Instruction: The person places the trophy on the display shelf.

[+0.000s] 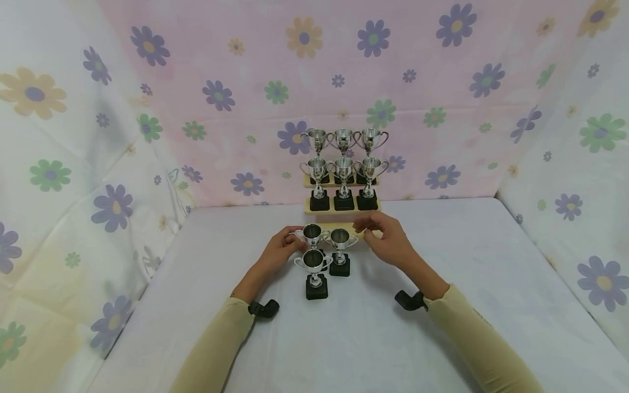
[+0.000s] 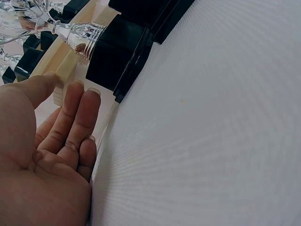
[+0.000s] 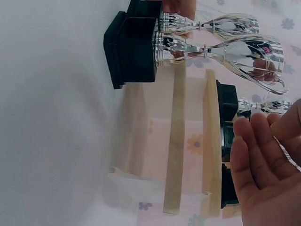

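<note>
Three small silver trophy cups with black square bases stand upright on the white cloth: a front one (image 1: 316, 286), a right one (image 1: 340, 265) and a back left one (image 1: 312, 236). Behind them is a tiered wooden stand (image 1: 339, 225), with several like trophies (image 1: 344, 201) in rows on its upper two steps. My left hand (image 1: 277, 254) is beside the back left trophy, its relaxed fingers (image 2: 80, 117) close to the stand's wooden edge. Over the stand's lower right end hovers my right hand (image 1: 390, 241), fingers loosely bent, with nothing in its grasp.
A white cloth (image 1: 221, 349) covers the table. At the back hangs a pink flowered curtain (image 1: 255, 65), and pale flowered cloths (image 1: 580, 180) enclose both sides. Each wrist wears a black camera band (image 1: 411, 300).
</note>
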A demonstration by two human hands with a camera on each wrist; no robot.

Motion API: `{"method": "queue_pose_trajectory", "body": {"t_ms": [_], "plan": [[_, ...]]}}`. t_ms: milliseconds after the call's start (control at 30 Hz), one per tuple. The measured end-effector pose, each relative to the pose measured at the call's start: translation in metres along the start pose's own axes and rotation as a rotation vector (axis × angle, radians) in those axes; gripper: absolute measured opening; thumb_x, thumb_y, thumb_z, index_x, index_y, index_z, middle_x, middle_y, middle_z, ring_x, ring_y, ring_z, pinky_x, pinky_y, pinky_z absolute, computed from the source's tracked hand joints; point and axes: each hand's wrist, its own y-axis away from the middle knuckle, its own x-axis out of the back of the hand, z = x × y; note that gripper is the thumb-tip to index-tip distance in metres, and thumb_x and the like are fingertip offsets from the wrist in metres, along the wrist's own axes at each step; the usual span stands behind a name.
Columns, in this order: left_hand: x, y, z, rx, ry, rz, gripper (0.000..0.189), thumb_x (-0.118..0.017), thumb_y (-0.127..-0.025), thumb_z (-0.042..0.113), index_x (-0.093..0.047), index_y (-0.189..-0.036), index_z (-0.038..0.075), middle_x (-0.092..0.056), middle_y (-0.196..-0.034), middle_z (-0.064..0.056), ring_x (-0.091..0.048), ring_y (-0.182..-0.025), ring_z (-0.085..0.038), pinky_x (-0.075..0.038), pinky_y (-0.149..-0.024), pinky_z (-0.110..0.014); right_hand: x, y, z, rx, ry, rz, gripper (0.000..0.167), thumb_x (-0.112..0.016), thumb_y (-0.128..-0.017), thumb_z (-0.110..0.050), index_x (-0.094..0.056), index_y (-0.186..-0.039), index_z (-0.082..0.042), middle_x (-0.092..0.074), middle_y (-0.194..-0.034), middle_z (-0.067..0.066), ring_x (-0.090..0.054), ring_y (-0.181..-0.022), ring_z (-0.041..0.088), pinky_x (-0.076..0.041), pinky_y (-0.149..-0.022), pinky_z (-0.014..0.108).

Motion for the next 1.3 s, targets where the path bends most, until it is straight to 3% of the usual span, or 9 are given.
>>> {"method": "queue_pose_trajectory", "body": {"t_ms": [167,367,567,867,1067,1300], "plan": [[0.0,-0.001,0.0,-0.001,-0.002,-0.008,0.043,-0.058,-0.107,0.002,-0.05,-0.149,-0.005,-0.077,-0.106,-0.022,-0.072,-0.106,-0.046,-0.044,-0.11,-0.056,-0.007,0.004,0.005,0.001,-0.012,-0.063,0.033,-0.052,-0.095,0.015,-0.07,-0.12,0.001,-0.074,-0.114,0.013,-0.071,-0.106,0.028,-0.058,-0.089,0.041],[0.001,-0.011,-0.023,0.003,0.009,-0.006,0.045,-0.057,-0.108,0.002,-0.048,-0.152,-0.004,-0.076,-0.107,-0.024,-0.071,-0.106,-0.05,-0.045,-0.109,-0.052,-0.015,0.006,0.013,0.002,-0.031,-0.086,0.041,-0.052,-0.089,0.018,-0.07,-0.121,-0.001,-0.073,-0.118,0.013,-0.071,-0.107,0.027,-0.058,-0.093,0.041],[0.001,-0.013,-0.031,-0.01,0.005,0.008,0.046,-0.056,-0.109,0.005,-0.047,-0.154,-0.001,-0.076,-0.108,-0.023,-0.072,-0.107,-0.048,-0.044,-0.111,-0.052,-0.023,0.009,0.019,-0.012,-0.072,-0.152,0.044,-0.056,-0.087,0.017,-0.07,-0.124,0.0,-0.074,-0.118,0.012,-0.071,-0.107,0.027,-0.058,-0.095,0.044],[0.0,-0.011,-0.031,-0.004,-0.013,0.024,0.043,-0.059,-0.108,0.007,-0.052,-0.15,0.005,-0.078,-0.106,-0.016,-0.076,-0.1,-0.033,-0.047,-0.108,-0.048,-0.033,0.012,0.019,-0.005,-0.064,-0.195,0.035,-0.061,-0.089,0.014,-0.067,-0.12,0.0,-0.071,-0.116,0.014,-0.073,-0.107,0.031,-0.058,-0.097,0.046],[0.0,-0.011,-0.032,-0.002,-0.007,0.018,0.043,-0.059,-0.108,0.006,-0.052,-0.151,0.004,-0.077,-0.105,-0.015,-0.076,-0.099,-0.027,-0.05,-0.104,-0.038,-0.039,0.013,0.02,-0.037,-0.039,-0.221,0.021,-0.073,-0.094,0.002,-0.065,-0.113,-0.004,-0.072,-0.11,0.01,-0.075,-0.105,0.03,-0.059,-0.095,0.043],[0.001,-0.011,-0.031,-0.042,-0.02,0.021,0.043,-0.058,-0.108,0.006,-0.051,-0.15,-0.001,-0.077,-0.104,-0.017,-0.076,-0.095,-0.022,-0.05,-0.104,-0.041,-0.042,0.012,0.017,-0.072,0.012,-0.223,0.019,-0.078,-0.097,-0.006,-0.065,-0.11,-0.008,-0.073,-0.107,0.007,-0.076,-0.103,0.028,-0.059,-0.094,0.042]]}}
